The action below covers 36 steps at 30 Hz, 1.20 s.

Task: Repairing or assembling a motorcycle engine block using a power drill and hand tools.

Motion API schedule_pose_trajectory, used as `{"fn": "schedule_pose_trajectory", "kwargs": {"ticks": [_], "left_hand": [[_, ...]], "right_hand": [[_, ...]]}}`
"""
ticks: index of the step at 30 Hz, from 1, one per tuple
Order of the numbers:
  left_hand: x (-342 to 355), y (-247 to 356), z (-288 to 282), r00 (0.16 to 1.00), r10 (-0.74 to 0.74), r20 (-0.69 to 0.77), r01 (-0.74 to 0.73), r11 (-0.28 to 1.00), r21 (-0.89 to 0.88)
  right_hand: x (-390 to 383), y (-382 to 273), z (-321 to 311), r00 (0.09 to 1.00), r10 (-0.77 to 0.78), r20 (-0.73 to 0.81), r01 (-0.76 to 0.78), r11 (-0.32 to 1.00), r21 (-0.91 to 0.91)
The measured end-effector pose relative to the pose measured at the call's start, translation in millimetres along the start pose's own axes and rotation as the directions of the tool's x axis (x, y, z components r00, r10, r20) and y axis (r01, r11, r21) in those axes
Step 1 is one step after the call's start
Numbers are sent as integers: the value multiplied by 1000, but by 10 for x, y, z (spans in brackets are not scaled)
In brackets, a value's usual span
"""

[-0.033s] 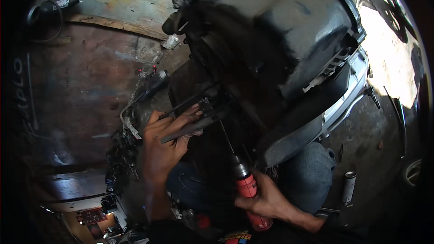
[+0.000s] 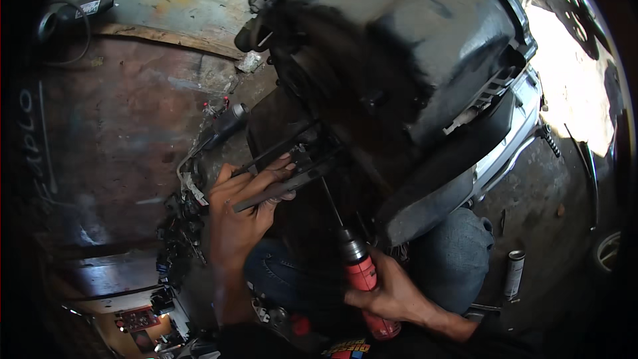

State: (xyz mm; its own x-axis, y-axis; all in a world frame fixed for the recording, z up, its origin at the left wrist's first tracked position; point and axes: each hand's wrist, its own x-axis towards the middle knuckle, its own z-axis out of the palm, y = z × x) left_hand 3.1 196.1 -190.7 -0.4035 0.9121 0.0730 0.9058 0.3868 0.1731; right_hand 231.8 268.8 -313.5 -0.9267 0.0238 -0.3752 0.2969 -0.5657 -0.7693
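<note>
In my right hand (image 2: pixel 389 296) is a red power screwdriver (image 2: pixel 362 272) with a silver chuck and a long thin bit (image 2: pixel 332 203). The fingers wrap round its body, and the bit points up toward a dark flat metal bracket (image 2: pixel 282 189). My left hand (image 2: pixel 242 209) grips this bracket, with fingers between and round its two bars. The far ends of the bars run into the shadowed side of a large black plastic vehicle body (image 2: pixel 445 33), likely a scooter's. Whether the bit's tip sits in a screw is too dark to make out.
A spray can (image 2: pixel 513 274) stands on the floor at the right, with a wheel (image 2: pixel 608 251) farther right. Loose wires and small parts (image 2: pixel 179 226) lie along the left, beside a brown panel (image 2: pixel 119 133). My jeans-clad knee (image 2: pixel 452 259) is close to the right arm.
</note>
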Motion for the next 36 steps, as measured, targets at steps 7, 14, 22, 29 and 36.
{"fn": "schedule_pose_trajectory", "kwargs": {"ticks": [7, 14, 22, 29, 36], "left_hand": [[31, -12, 27, 1000, 19, 11, -19, 1000, 20], [33, -1, 8, 1000, 19, 7, -19, 999, 48], [7, -11, 19, 1000, -15, -2, 15, 1000, 26], [22, 4, 16, 1000, -7, -6, 8, 999, 32], [25, 19, -8, 1000, -17, 14, 16, 997, 76]], "right_hand": [[8, 5, -15, 1000, -19, 22, 18, 999, 48], [29, 59, -18, 998, -47, 34, 47, 999, 4], [18, 52, -22, 998, -51, 44, 50, 998, 29], [20, 61, -18, 995, -95, 31, 94, 995, 17], [17, 51, -19, 997, -57, 58, 54, 997, 54]]}}
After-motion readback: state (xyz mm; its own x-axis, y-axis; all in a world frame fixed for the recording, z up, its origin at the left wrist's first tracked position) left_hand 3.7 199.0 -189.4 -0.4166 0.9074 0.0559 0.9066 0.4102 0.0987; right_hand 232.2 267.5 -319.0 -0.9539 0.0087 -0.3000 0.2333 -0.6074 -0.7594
